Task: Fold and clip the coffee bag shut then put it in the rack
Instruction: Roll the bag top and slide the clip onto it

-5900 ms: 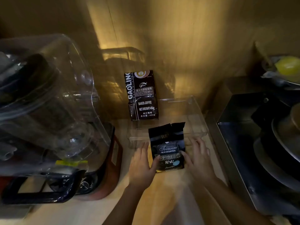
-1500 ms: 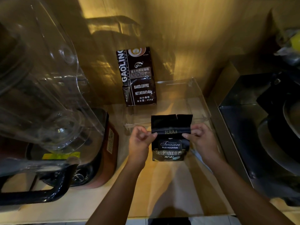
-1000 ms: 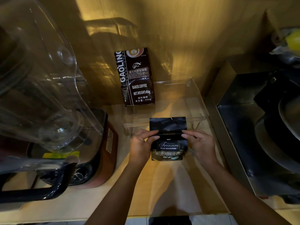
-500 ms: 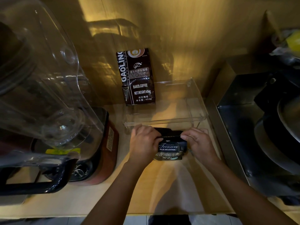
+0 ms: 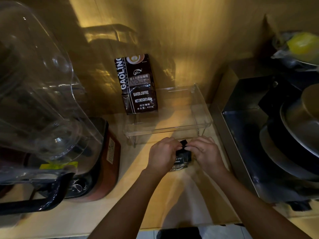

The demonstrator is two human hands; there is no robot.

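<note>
A small black coffee bag (image 5: 182,158) with white lettering lies on the wooden counter, its top folded down. My left hand (image 5: 163,155) and my right hand (image 5: 205,153) both pinch the folded top, fingertips meeting at the middle, and they cover most of the bag. Just beyond the hands stands a clear acrylic rack (image 5: 169,131). No clip shows in view.
A dark brown Gaolin coffee bag (image 5: 137,85) stands upright in the rack's left side against the wall. A blender with a clear jug (image 5: 43,104) fills the left. A metal sink (image 5: 245,135) with pots lies to the right.
The upright open top of the black bag has been folded down. My hands have closed in toward each other over the fold, hiding more of the bag.
</note>
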